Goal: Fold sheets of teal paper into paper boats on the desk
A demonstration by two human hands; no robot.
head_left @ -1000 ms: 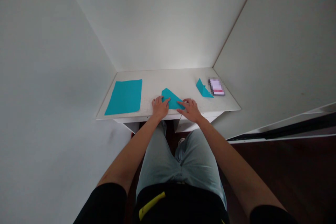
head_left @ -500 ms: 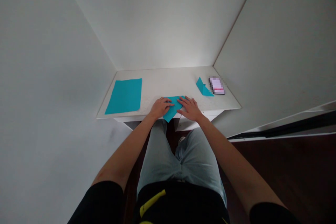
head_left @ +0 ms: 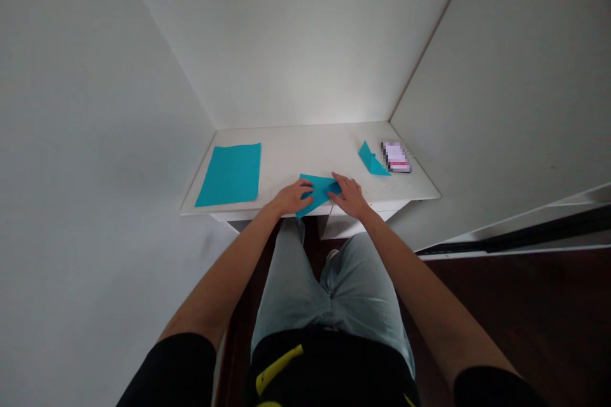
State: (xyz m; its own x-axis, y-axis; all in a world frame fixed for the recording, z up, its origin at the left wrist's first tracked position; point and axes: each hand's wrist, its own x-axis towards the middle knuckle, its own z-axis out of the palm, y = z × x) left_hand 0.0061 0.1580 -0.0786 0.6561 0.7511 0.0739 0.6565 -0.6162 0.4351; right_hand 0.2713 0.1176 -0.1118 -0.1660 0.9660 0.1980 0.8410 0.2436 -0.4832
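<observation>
A folded sheet of blue paper lies at the front edge of the table, one pointed corner reaching over the edge towards me. On its left side is my left hand, with thumb and fingers gripping the paper. My right hand has the right end of the paper between thumb and fingers, and that end is lifted and bent. Some of the fingertips' contact is too small to make out.
To the left on the white table lies a flat blue sheet. A folded blue paper boat rests at the right beside a phone. Walls close in the table on the left, back and right.
The folded paper has turned slightly, and its front corner has shifted left. My right hand's fingers have moved from lying on the paper to holding its right end, now bent up.
</observation>
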